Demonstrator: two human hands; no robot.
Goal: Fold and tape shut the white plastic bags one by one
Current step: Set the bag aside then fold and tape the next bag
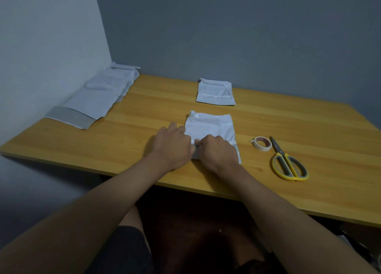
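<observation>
A white plastic bag (210, 125) lies on the wooden table (144, 113) in front of me. My left hand (173, 144) and my right hand (216, 150) sit side by side on the bag's near end, fingers curled and pinching its near flap. The near end is mostly hidden under both hands. A roll of white tape (262, 143) and yellow-handled scissors (287, 162) lie to the right of the bag. Farther back lies a folded white bag (215, 92) with a strip across it.
A stack of unfolded white bags (97, 100) with a grey flap lies along the left wall at the table's back left corner. Grey walls close the table at the back and left. The table's near edge runs just below my wrists.
</observation>
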